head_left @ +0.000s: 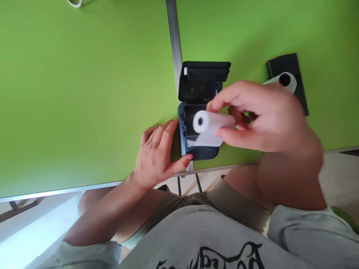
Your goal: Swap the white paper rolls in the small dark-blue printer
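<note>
A small dark blue-grey thermal printer (199,152) sits near the table's front edge with its black lid (199,87) raised. My left hand (157,151) lies spread at the printer's left side, index fingertip against it and thumb at the front left corner. Between the thumb and fingers of my right hand (260,116) is a white paper roll (214,122), tilted above the printer's paper bay. The roll's near end shows a dark core hole, and a loose paper tail hangs from it over the printer's front. Part of the bay is hidden by the roll.
Behind my right hand, a second white roll (292,84) lies against a black flat device (288,63), partly covered by my hand. A white ring-shaped thing (75,3) is cut off at the top left. A metal seam (174,33) divides the green table (98,93).
</note>
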The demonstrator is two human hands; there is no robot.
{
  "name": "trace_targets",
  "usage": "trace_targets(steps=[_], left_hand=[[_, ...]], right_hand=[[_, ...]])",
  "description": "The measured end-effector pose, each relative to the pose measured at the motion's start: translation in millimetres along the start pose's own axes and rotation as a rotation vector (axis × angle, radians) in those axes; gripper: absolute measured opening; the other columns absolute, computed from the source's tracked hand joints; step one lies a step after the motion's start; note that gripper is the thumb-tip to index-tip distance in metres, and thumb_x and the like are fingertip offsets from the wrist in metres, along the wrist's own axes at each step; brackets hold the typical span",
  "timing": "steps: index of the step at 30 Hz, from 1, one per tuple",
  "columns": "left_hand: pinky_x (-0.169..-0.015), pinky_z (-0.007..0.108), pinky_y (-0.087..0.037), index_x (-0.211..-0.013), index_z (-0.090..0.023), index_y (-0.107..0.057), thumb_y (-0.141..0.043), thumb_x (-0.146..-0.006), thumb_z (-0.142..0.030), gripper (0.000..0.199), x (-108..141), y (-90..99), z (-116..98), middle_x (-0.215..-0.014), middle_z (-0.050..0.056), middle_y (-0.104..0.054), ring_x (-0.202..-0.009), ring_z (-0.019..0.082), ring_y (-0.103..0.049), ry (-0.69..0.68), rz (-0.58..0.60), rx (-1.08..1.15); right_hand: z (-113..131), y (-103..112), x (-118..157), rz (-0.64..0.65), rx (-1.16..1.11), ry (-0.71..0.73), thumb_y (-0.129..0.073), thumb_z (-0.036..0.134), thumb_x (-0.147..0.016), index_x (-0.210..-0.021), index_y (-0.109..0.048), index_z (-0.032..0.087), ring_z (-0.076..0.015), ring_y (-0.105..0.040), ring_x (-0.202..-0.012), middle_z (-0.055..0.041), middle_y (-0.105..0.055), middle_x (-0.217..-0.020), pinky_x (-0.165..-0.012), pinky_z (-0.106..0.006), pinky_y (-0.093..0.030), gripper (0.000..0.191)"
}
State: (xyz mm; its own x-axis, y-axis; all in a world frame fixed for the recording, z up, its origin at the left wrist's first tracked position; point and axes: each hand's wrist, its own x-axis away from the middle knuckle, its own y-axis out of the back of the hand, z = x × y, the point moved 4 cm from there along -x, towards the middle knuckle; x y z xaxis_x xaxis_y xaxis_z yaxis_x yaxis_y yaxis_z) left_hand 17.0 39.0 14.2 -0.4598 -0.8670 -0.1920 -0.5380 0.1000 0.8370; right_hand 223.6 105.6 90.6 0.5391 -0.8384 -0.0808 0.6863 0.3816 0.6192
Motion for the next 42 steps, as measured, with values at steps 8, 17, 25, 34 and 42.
trace_targets(steps=[8, 17, 25, 34, 42], left_hand=[[-0.109, 0.044, -0.039, -0.155, -0.017, -0.036, -0.035, -0.1, -0.071, 0.077, 1, -0.4, 1, -0.14, 0.017, -0.065, -0.123, 0.029, -0.064, 0.007, 0.008, 0.004], [-0.109, 0.044, -0.04, -0.154, -0.016, -0.037, -0.036, -0.101, -0.07, 0.076, 0, 0.2, 1, -0.14, 0.017, -0.065, -0.123, 0.03, -0.064, 0.009, 0.009, 0.016], [-0.108, 0.045, -0.04, -0.157, -0.018, -0.032, -0.036, -0.101, -0.069, 0.076, 0, -0.1, 1, -0.141, 0.016, -0.064, -0.123, 0.03, -0.064, 0.009, 0.022, 0.009], [-0.109, 0.045, -0.04, -0.157, -0.019, -0.032, -0.037, -0.101, -0.069, 0.076, 0, 0.3, 2, -0.141, 0.016, -0.064, -0.123, 0.03, -0.064, 0.007, 0.024, 0.017], [-0.109, 0.045, -0.04, -0.156, -0.017, -0.035, -0.036, -0.101, -0.07, 0.076, 0, 0.0, 2, -0.141, 0.017, -0.064, -0.121, 0.03, -0.064, 0.003, 0.022, 0.016]], right_hand=[[-47, 9, -7, -0.323, -0.586, -0.253, -0.063, 0.063, -0.074, -0.092, -0.05, 0.03, -0.0189, -0.053, -0.06, -0.0024, -0.053, -0.075, -0.041, -0.034, -0.034, 0.04], [-75, -20, 4, -0.607, -0.127, -0.289, -0.069, 0.042, -0.081, -0.069, -0.04, 0.026, -0.0127, -0.037, -0.053, 0.0028, -0.042, -0.062, -0.049, -0.032, -0.031, 0.036], [-67, -14, 4, -0.597, 0.277, -0.318, -0.064, 0.051, -0.092, -0.076, -0.051, 0.027, -0.0195, -0.055, -0.065, -0.0013, -0.057, -0.068, -0.066, -0.038, -0.045, 0.032], [-76, -8, 8, -0.593, 0.435, -0.331, -0.061, 0.053, -0.095, -0.09, -0.053, 0.026, -0.0223, -0.064, -0.081, -0.0079, -0.07, -0.086, -0.076, -0.038, -0.051, 0.028], [-71, -14, 4, -0.481, 0.405, -0.251, -0.059, 0.024, -0.092, -0.134, -0.05, 0.028, -0.0303, -0.067, -0.112, -0.0119, -0.069, -0.121, -0.097, -0.047, -0.054, 0.044]])
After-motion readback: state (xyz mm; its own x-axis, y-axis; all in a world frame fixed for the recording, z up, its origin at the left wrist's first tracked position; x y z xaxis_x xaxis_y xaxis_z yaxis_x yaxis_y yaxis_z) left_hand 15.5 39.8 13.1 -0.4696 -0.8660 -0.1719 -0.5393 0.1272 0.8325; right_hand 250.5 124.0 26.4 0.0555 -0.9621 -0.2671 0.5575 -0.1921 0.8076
